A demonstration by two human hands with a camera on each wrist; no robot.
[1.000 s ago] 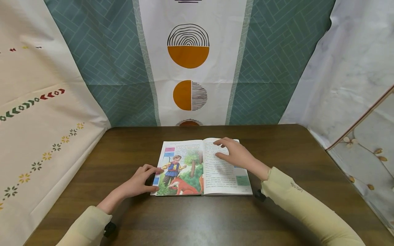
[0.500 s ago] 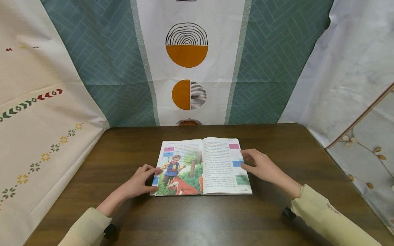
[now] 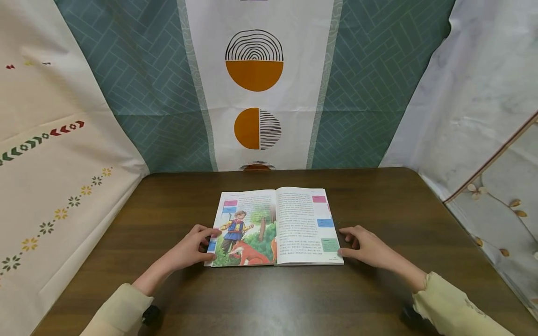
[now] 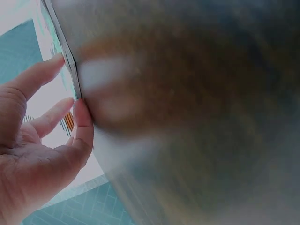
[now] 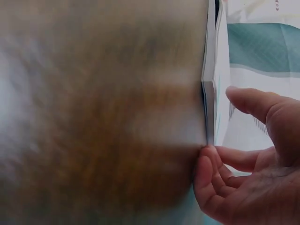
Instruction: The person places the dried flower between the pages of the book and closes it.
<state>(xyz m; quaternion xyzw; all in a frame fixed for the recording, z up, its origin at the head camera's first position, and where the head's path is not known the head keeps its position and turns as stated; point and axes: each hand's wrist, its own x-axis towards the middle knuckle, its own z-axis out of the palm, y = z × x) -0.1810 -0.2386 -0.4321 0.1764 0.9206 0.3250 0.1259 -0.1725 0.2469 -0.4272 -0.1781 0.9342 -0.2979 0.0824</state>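
An open book (image 3: 298,233) lies on a dark wooden table. Its left page carries a painting of a person with a red fox, and its right page is mostly text with coloured boxes. At the left edge rests my left hand (image 3: 189,247), its index fingertip over the page margin and its thumb near the lower corner. My right hand (image 3: 370,247) is beside the lower right edge, thumb tip by the corner and fingers loosely bent. In the right wrist view, fingertips (image 5: 208,154) lie right at the edge of the book's page block (image 5: 209,103), with the thumb apart from them.
The wooden table (image 3: 269,298) extends around the book on every side. Behind it hangs a patterned cloth (image 3: 260,93) in teal and white. More cloth (image 3: 71,186) hangs at the left, and a pale floral sheet (image 3: 483,116) at the right.
My right hand has moved from above the right page out to its right side, then down toward the lower corner. The left hand stays at the left edge.
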